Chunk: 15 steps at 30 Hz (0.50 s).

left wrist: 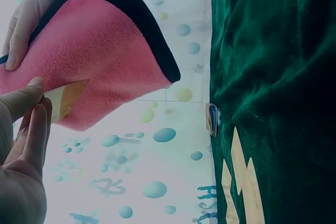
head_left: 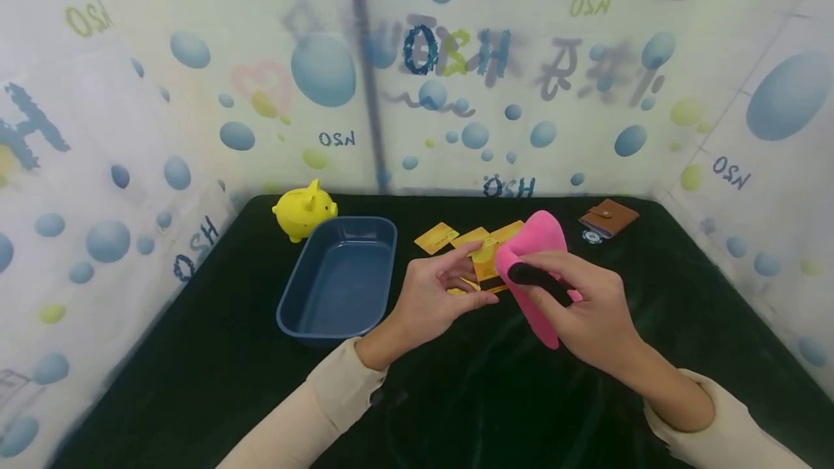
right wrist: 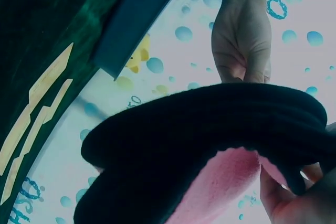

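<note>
In the head view my left hand [head_left: 436, 288] pinches a gold bank card [head_left: 485, 266] with a dark stripe between thumb and fingers. My right hand [head_left: 589, 302] grips a folded pink cloth [head_left: 544, 234] with a black edge, close against the card's right side. The left wrist view has the card [left wrist: 65, 100] up against the pink face of the cloth [left wrist: 105, 51], whose black border arches above. From the right wrist, the cloth's black side [right wrist: 173, 129] hides the card and much of the fingers. More gold cards [head_left: 436, 238] lie on the table just beyond my hands.
A blue rectangular basin [head_left: 337, 237] stands left of my hands. Behind its left corner is a yellow piggy bank [head_left: 302, 212]. At the back right lie a brown wallet [head_left: 609, 218] and a round chip [head_left: 591, 237]. Dark green cloth [head_left: 482, 396] covers the table.
</note>
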Each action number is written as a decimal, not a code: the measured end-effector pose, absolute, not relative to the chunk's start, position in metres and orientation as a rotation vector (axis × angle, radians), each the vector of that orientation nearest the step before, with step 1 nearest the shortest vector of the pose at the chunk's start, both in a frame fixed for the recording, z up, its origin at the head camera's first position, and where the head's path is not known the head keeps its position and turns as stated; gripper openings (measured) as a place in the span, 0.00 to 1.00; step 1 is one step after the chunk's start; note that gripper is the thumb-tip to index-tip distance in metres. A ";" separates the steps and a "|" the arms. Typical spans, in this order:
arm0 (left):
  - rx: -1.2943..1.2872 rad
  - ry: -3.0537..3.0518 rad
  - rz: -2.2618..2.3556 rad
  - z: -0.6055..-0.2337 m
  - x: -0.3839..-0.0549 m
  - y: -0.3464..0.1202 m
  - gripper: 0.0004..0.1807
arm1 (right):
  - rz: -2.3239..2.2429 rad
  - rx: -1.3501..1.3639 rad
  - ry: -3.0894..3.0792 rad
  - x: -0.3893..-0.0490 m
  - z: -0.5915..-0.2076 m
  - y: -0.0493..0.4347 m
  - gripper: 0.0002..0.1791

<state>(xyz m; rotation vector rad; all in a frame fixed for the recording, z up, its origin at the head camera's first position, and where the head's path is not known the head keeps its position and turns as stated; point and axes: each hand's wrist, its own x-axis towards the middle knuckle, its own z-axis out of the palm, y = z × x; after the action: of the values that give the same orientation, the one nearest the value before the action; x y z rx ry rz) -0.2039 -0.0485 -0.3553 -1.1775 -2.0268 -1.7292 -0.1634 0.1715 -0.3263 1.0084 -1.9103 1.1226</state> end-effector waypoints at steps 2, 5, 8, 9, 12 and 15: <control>-1.201 -2.006 -1.712 -0.354 -0.204 -0.048 0.36 | 1.115 1.011 -1.921 -0.163 -0.325 0.169 0.15; -1.235 -1.979 -1.683 -0.353 -0.204 -0.048 0.36 | 1.105 1.009 -1.958 -0.160 -0.324 0.166 0.19; -1.264 -1.962 -1.647 -0.353 -0.204 -0.047 0.36 | 1.090 1.006 -1.992 -0.159 -0.324 0.165 0.16; -1.272 -1.957 -1.637 -0.353 -0.204 -0.047 0.36 | 1.083 1.008 -1.996 -0.159 -0.324 0.165 0.14; -1.291 -1.936 -1.616 -0.354 -0.204 -0.047 0.36 | 1.071 1.024 -1.994 -0.160 -0.325 0.164 0.19; -1.321 -1.907 -1.612 -0.353 -0.205 -0.047 0.35 | 1.048 1.042 -1.986 -0.160 -0.325 0.163 0.22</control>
<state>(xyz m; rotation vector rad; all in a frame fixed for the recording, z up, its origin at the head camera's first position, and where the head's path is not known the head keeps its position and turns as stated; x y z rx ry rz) -0.2046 -0.0467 -0.3527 -1.3209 -1.9072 -1.6120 -0.1603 0.1632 -0.3246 1.0424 -1.9865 1.0481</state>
